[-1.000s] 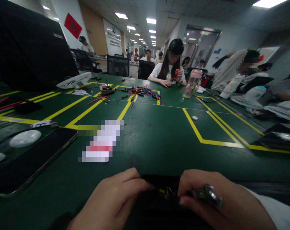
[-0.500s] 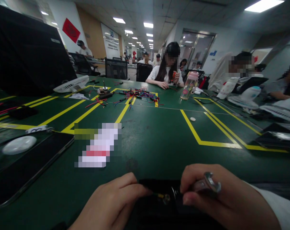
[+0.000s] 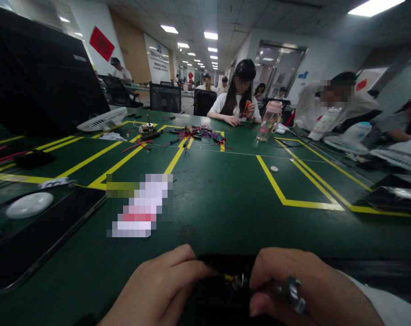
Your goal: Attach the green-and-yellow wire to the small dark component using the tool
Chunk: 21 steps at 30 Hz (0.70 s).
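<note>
Over the black object (image 3: 219, 301): our left hand (image 3: 162, 280), fingertips shadowed; we cannot tell their grip
Right hand (image 3: 298, 274): fingers gripping a metal tool (image 3: 294, 294), partly hidden
Tool head: lower than before

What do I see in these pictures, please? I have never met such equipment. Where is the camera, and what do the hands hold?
There is no machine: these are a person's two bare hands. Every picture comes from one camera on that person's head, looking forward and down. The right hand holds a wrench. The left hand is near a small metal part; whether it grips anything is unclear. On the green table are yellow tape, a pile of wires and, right of the wires, a bottle.
</note>
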Each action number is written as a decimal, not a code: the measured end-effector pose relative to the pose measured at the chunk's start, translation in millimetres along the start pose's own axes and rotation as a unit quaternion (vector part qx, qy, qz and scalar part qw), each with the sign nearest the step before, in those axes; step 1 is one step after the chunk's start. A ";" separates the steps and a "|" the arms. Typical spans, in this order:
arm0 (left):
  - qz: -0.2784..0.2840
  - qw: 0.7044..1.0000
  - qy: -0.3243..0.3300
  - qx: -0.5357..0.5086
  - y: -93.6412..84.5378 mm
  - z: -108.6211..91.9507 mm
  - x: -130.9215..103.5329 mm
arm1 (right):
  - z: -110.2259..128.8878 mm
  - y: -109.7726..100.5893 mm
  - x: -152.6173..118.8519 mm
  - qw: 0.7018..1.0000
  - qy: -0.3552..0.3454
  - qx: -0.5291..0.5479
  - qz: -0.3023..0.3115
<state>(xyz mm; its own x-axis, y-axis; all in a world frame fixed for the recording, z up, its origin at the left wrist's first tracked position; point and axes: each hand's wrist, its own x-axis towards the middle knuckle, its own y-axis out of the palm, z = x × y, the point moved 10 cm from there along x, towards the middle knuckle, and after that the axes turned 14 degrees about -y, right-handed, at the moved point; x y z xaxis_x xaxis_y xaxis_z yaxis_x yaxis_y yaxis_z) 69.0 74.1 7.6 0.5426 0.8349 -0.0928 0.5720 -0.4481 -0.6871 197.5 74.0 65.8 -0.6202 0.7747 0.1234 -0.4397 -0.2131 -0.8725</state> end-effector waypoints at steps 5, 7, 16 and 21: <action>-0.002 1.000 0.002 -0.017 -3.0 -1.4 -1.3 | -1.8 4.8 0.4 0.999 0.025 0.008 0.035; -0.003 1.000 0.007 -0.021 -3.7 -3.3 -1.4 | -7.0 6.1 -1.6 0.998 0.042 0.018 0.046; 0.007 0.999 0.011 -0.037 -3.2 -7.4 -1.7 | -1.9 -11.1 3.5 0.994 -0.049 0.096 0.012; 0.005 0.999 0.007 -0.039 -4.4 -6.8 -0.7 | -8.6 -16.1 -4.1 0.997 0.001 0.082 -0.012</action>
<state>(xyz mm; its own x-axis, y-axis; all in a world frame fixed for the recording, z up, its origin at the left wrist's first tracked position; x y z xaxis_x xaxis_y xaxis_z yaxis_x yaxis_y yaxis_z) 70.3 73.3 15.6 0.5567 0.8259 -0.0898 0.6118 -0.4806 -0.6283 212.7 79.4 75.3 -0.6067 0.7820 0.1425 -0.5555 -0.2889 -0.7797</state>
